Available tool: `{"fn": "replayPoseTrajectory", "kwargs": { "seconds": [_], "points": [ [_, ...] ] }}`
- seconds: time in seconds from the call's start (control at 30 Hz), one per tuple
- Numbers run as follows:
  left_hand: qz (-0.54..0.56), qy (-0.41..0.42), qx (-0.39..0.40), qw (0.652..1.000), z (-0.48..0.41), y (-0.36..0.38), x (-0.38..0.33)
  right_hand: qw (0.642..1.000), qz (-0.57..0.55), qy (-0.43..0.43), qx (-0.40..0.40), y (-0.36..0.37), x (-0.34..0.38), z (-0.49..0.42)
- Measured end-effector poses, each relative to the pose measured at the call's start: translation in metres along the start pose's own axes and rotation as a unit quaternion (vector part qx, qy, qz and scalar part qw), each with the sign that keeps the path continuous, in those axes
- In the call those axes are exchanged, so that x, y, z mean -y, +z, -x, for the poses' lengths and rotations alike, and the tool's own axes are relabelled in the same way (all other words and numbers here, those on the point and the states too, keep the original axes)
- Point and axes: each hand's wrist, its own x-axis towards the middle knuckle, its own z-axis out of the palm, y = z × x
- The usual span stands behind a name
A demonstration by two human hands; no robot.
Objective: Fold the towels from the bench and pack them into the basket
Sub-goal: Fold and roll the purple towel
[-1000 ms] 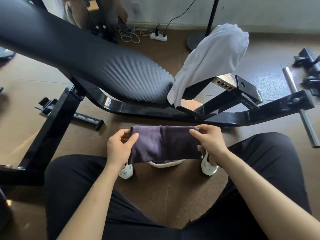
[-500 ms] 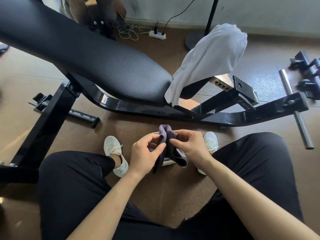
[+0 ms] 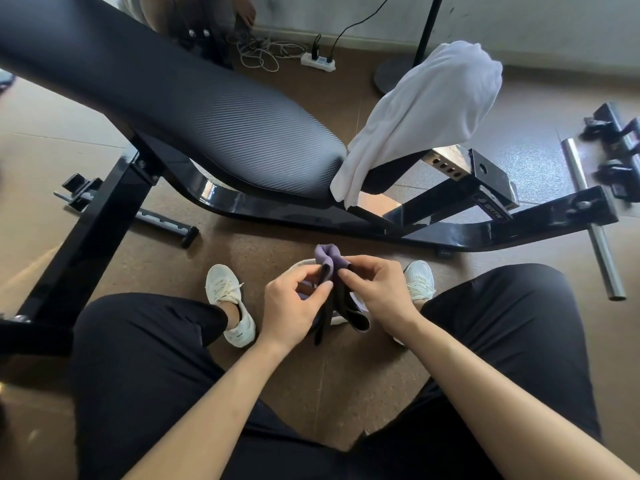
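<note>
hands: left hand (image 3: 291, 306) and right hand (image 3: 377, 296) both pinching the bunched purple towel (image 3: 329, 259)
white towel (image 3: 426, 116): draped over the worktop (image 3: 207, 109) end, 1 o'clock

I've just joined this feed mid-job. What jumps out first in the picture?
Low in the middle, the left hand and right hand pinch a purple towel bunched into a narrow fold between them. Behind them, the black bench slants down from the upper left. A white towel hangs draped over its right end.
</note>
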Motion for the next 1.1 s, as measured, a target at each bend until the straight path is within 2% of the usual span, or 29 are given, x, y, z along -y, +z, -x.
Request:
{"fn": "replayPoseTrajectory", "kwargs": {
  "seconds": [0.13,0.3,0.4,0.5,0.6,0.73,0.83,0.93,1.1],
  "points": [
    [-0.018,-0.013,-0.049,0.999,-0.001,-0.001,0.005,1.000,0.016,-0.002,-0.025,-0.002,0.003,0.000],
    [-0.012,0.028,0.001,1.000,0.001,0.001,-0.001,0.999,0.020,-0.015,0.025,0.006,0.004,0.005],
    [0.030,0.036,0.047,0.998,0.003,0.000,0.001,0.999,0.037,-0.018,0.020,0.005,0.005,0.005],
    [0.056,0.015,0.096,0.994,0.004,-0.002,0.004,0.998,0.067,-0.021,0.003,0.000,0.005,0.004],
    [0.084,-0.015,0.094,0.992,0.002,-0.008,0.005,0.998,0.061,-0.024,0.014,-0.008,0.006,-0.001],
    [0.045,0.025,0.029,0.998,-0.007,-0.019,0.016,0.996,0.061,-0.039,0.047,-0.022,0.011,-0.005],
    [-0.033,0.089,0.024,0.995,-0.013,-0.023,0.021,0.991,0.073,-0.046,0.105,-0.031,0.015,-0.004],
    [-0.116,0.126,0.063,0.983,-0.017,-0.024,0.022,0.984,0.084,-0.052,0.149,-0.037,0.016,-0.003],
    [-0.145,0.070,0.169,0.972,-0.018,-0.023,0.030,0.979,0.094,-0.060,0.170,-0.045,0.018,-0.004]
  ]
}}
